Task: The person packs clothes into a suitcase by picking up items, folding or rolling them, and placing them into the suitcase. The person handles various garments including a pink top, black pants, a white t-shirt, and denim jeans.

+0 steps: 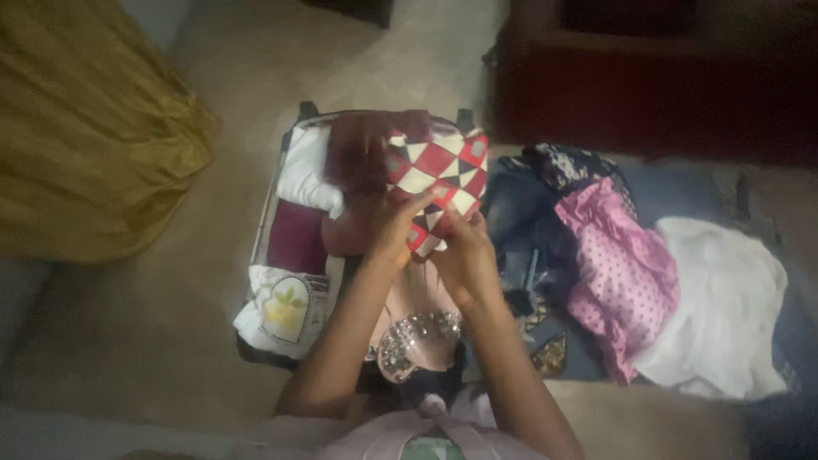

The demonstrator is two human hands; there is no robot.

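Head view: left grip (399, 232) and right grip (460, 251) both clasp red-and-white checked folded cloth (439, 170)

My left hand (394, 228) and right hand (464, 255) both grip a folded red-and-white checked cloth (439, 175) over the open suitcase (290, 247) on the floor. Beside it to my right lie a pink dotted garment (618, 273) and a white one (724, 307).

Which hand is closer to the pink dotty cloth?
The right hand. It grips the red and white checked cloth, with the pink dotted cloth off to its right. The left hand grips the same checked cloth, farther away.
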